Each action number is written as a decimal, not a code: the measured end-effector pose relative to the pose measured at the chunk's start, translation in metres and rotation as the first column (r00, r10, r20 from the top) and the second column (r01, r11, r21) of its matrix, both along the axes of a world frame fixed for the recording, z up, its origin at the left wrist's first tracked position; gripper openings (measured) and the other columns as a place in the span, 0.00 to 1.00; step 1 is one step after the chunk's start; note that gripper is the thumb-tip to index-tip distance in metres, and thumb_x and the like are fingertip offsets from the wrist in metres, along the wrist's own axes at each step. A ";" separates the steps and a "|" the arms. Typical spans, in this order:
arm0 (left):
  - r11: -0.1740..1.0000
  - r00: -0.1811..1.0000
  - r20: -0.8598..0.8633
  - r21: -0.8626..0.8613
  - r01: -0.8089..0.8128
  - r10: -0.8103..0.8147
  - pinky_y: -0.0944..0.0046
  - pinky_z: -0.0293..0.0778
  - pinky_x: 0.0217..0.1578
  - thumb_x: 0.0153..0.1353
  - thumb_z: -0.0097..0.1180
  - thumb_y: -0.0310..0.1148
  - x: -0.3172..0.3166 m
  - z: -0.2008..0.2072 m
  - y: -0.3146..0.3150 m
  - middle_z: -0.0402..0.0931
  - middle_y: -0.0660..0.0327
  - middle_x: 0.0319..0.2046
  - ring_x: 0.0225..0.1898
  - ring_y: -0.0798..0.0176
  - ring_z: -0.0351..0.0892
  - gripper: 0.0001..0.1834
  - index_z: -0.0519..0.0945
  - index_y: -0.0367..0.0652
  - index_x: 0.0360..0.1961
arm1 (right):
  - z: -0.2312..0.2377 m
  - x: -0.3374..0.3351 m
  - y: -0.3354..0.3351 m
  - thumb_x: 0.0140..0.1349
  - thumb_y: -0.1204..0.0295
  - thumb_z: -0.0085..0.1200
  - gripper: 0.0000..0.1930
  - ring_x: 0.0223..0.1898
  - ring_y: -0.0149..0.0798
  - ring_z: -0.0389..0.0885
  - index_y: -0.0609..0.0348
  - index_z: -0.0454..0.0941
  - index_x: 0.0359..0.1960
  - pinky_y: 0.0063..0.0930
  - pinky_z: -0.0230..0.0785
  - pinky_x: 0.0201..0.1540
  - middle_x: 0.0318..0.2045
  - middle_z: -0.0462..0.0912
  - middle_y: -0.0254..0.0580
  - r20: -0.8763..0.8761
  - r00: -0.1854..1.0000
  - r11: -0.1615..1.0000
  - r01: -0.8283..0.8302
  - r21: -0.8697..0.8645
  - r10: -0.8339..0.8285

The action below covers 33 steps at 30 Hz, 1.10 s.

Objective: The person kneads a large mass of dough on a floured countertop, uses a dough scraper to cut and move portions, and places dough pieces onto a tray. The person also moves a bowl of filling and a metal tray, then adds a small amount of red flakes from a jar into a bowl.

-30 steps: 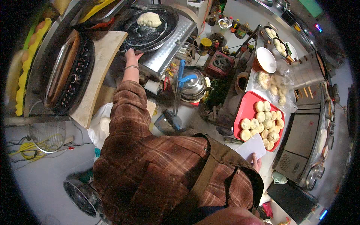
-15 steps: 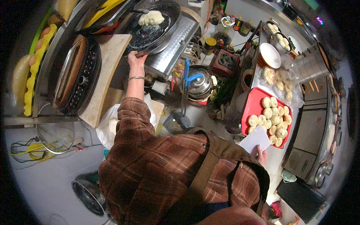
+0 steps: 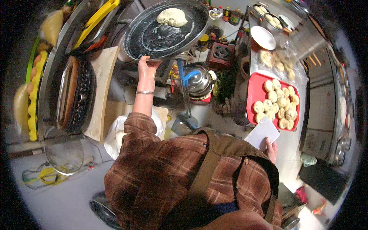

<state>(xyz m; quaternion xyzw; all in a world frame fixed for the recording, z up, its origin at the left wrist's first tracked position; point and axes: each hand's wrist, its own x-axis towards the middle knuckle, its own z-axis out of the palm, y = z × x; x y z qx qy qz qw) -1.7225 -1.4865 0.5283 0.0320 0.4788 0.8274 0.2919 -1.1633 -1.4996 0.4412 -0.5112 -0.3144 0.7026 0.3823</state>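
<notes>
My left hand (image 3: 148,66) grips the near rim of a large round black pan (image 3: 143,38), the thumb showing at its edge. The pan looks lifted and is dusted with flour. A pale lump of dough (image 3: 172,17) lies in its far part. Low at the right, my right hand (image 3: 271,148) is closed on a flat white dough scraper (image 3: 262,134). Just beyond the scraper, a red tray (image 3: 252,94) holds several round pale buns (image 3: 281,102). The scraper's upper edge overlaps the tray's near edge in view; whether they touch I cannot tell.
A wooden board (image 3: 100,92) stands beside a dark oval appliance (image 3: 79,97) at the left. A steel pot (image 3: 198,81) and a blue-handled tool (image 3: 182,78) are mid-view. Beyond the red tray are a white bowl (image 3: 263,37) and bagged buns (image 3: 281,63).
The pan has come up and to the right in my left hand, away from the metal-topped unit, with the dough still in it. My right hand keeps the scraper near the red tray.
</notes>
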 end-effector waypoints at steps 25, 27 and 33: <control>0.569 0.622 0.062 -0.342 0.748 -0.780 0.60 0.74 0.36 0.47 0.45 0.25 0.529 -0.013 -0.018 0.74 0.55 0.35 0.35 0.58 0.75 0.13 0.72 0.33 0.36 | -0.075 0.366 -0.111 0.58 0.62 0.48 0.16 0.32 0.27 0.74 0.63 0.72 0.40 0.23 0.66 0.35 0.33 0.77 0.37 -0.033 0.802 0.802 0.597 -0.011 -0.597; 0.498 0.549 0.070 -0.338 0.799 -0.833 0.60 0.72 0.38 0.47 0.45 0.27 0.588 -0.029 -0.020 0.73 0.56 0.34 0.35 0.58 0.74 0.16 0.70 0.34 0.40 | -0.090 0.411 -0.128 0.59 0.63 0.47 0.16 0.34 0.31 0.75 0.64 0.69 0.42 0.25 0.68 0.36 0.35 0.76 0.39 -0.079 0.755 0.759 0.644 -0.100 -0.651; 0.296 0.336 0.002 -0.468 0.833 -0.942 0.66 0.70 0.33 0.46 0.45 0.28 0.708 -0.060 -0.011 0.72 0.59 0.34 0.33 0.63 0.72 0.18 0.70 0.36 0.41 | -0.136 0.512 -0.159 0.58 0.67 0.48 0.18 0.40 0.35 0.75 0.65 0.65 0.47 0.29 0.68 0.41 0.39 0.74 0.41 -0.181 0.450 0.482 0.851 -0.211 -0.874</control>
